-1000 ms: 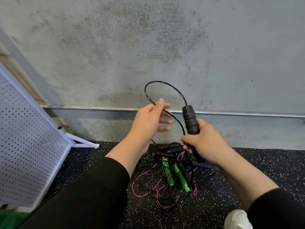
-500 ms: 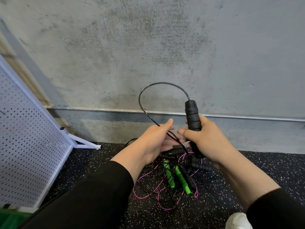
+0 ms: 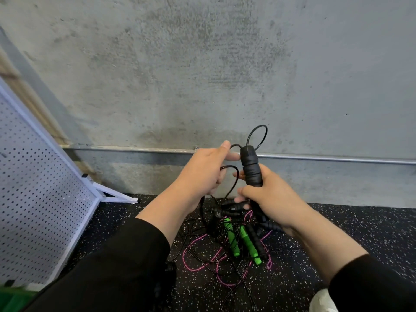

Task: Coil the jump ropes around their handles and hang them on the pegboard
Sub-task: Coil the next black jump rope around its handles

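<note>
Coiling has barely begun: the right hand [image 3: 273,194] grips a black handle [image 3: 251,168], the left hand [image 3: 202,174] pinches its cord [image 3: 258,136], other ropes [image 3: 225,255] lie tangled on the floor [image 3: 337,233], pegboard [image 3: 38,192] bare.

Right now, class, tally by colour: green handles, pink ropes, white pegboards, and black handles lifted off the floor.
green handles: 2
pink rope: 1
white pegboard: 1
lifted black handle: 1
Total: 5

A gym corner: speckled rubber floor [image 3: 337,233], bare concrete wall [image 3: 202,75], white pegboard [image 3: 33,199].
</note>
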`<state>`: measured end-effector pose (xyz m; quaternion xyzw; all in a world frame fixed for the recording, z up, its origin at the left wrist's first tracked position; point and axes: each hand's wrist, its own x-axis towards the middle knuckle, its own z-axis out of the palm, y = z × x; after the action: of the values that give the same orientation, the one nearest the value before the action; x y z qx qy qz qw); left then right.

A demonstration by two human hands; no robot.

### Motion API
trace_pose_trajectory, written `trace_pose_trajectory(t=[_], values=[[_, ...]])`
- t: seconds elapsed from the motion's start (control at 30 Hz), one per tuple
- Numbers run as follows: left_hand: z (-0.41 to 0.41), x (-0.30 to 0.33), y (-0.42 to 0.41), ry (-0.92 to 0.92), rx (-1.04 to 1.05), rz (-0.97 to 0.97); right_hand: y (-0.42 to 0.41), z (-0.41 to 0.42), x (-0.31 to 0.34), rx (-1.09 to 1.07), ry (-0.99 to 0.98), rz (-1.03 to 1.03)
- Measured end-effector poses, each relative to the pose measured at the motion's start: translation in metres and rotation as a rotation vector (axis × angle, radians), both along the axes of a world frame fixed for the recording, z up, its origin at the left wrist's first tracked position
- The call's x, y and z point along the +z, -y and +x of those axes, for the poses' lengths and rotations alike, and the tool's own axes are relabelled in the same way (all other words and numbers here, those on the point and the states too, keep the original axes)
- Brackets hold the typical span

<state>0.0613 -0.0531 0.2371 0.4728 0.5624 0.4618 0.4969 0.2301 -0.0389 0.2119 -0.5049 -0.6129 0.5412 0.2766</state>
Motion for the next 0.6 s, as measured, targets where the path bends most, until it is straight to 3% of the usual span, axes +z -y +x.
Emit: trace_pose_trajectory(t=[0.23,0.43,0.5,0.6], values=[[-0.011,0.006,0.000,-0.034,0.152,0.101,0.003,-0.006,0.008,-0.007,-0.021,0.041],[-0.019,-0.006,-0.007,-0.525,0.424,0.205,0.004,-0.005,0.012,-0.104,-0.160,0.061],[-0.014,-0.004,-0.003,-0.572,0.358,0.214,0.004,-0.005,0.012,-0.105,-0.181,0.062],[-0.002,-0.006,0.004,-0.560,0.102,0.046,0.003,-0.004,0.015,-0.126,-0.210,0.075]])
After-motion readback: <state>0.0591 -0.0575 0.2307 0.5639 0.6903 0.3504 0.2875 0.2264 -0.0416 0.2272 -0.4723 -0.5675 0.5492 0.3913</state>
